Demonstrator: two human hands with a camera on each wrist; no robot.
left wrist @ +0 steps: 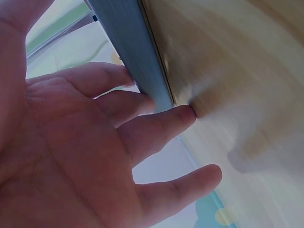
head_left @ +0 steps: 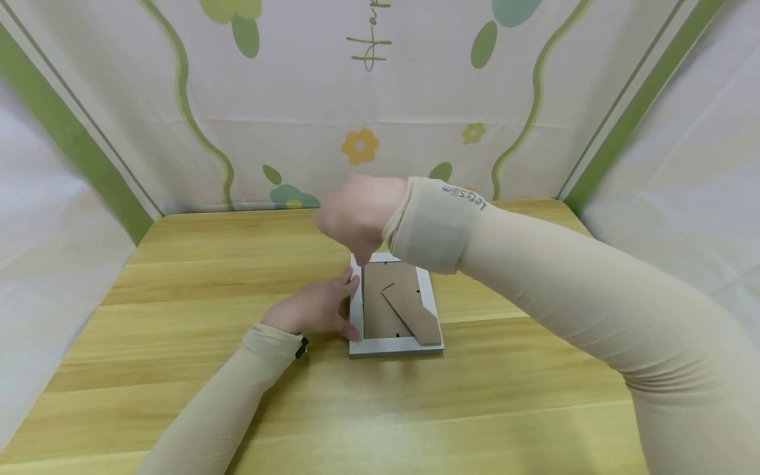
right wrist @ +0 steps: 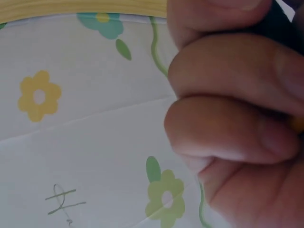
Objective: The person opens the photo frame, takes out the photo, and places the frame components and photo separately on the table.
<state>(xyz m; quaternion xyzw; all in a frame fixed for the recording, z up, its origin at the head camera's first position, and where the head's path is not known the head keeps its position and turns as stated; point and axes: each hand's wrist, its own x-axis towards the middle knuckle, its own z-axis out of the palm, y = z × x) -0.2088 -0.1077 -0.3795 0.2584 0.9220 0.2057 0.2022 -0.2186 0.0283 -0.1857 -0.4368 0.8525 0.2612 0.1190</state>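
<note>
A photo frame (head_left: pixel 392 345) lies back side up on the wooden table, its brown backing board (head_left: pixel 380 316) and folded stand (head_left: pixel 410 310) showing inside a white border. Small black tabs sit along the border's inner edge. My left hand (head_left: pixel 317 307) rests against its left side; in the left wrist view, nearly straight fingers (left wrist: pixel 161 128) touch the frame's edge (left wrist: pixel 133 42). Above the frame's far end, my right hand (head_left: pixel 362 214) is raised with its fingers curled. In the right wrist view they grip a dark object (right wrist: pixel 285 28); a yellow bit (right wrist: pixel 298 124) shows too. Most of it is hidden.
The wooden table (head_left: pixel 505 396) extends around the frame on all sides. Behind its far edge hangs a white cloth (head_left: pixel 415 99) printed with flowers and green vines. Pale cloth also hangs at both sides.
</note>
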